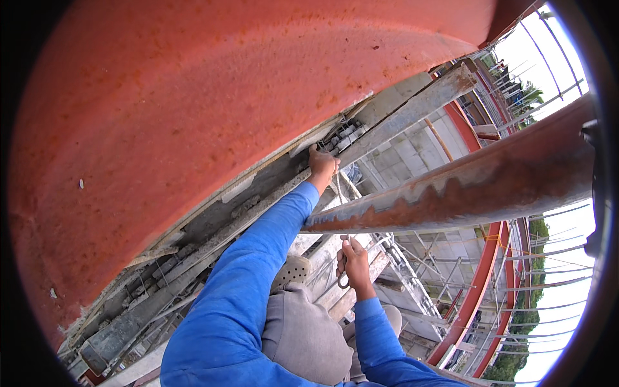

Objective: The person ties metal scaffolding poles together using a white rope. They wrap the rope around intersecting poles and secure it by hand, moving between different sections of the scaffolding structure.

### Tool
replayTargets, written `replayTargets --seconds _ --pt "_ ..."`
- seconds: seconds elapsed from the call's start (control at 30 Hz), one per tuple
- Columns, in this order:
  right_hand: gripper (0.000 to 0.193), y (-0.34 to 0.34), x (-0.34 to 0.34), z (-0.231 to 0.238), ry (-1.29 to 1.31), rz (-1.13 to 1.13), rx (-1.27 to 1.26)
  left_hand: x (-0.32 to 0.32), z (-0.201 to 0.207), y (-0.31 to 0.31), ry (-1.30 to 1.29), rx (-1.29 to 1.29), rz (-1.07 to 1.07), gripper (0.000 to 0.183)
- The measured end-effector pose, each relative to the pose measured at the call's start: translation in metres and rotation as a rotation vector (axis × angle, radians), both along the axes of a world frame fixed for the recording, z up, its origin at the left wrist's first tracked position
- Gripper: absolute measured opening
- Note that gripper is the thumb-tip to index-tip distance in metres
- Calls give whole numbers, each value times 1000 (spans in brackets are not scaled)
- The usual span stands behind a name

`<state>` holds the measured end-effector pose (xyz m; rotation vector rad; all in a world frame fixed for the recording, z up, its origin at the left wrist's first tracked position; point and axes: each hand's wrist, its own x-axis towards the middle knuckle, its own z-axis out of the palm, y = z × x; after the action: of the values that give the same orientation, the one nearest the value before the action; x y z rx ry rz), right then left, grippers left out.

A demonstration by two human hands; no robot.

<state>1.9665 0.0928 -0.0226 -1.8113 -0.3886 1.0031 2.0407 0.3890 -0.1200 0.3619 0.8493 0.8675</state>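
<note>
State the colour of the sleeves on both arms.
Blue on both the left sleeve and right sleeve; best seen in the head view.

- So a narrow grey ledge (222,209) is running along just under the big red steel beam (245,116), following its lower edge.
- Small grey blocks (350,138) are sitting in a cluster on that ledge, below the beam's right part.
- Rough grey lumps (245,206) are lying on it too, below the beam's middle.
- Farther below the beam, worn planks (343,306) are stretching out side by side, and a perforated clog (292,271) is apparently resting there.
</note>
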Motion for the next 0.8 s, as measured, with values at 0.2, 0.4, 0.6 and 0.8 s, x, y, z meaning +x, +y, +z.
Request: replayTargets --seconds 0.2,0.4,0.6,0.8 --pt "46 -2 -1 -3 43 50 -11 -3 -14 19 -76 45 13 59" --pt "39 -13 2 4 45 52 -51 -5 -15 16 -125 -158 -105 62" --pt "43 -26 7 -1 52 49 -62 -7 -5 5 -178 -61 -46 69" --pt "42 -30 5 3 65 42 -56 0 -11 5 -19 -14 -83 75"
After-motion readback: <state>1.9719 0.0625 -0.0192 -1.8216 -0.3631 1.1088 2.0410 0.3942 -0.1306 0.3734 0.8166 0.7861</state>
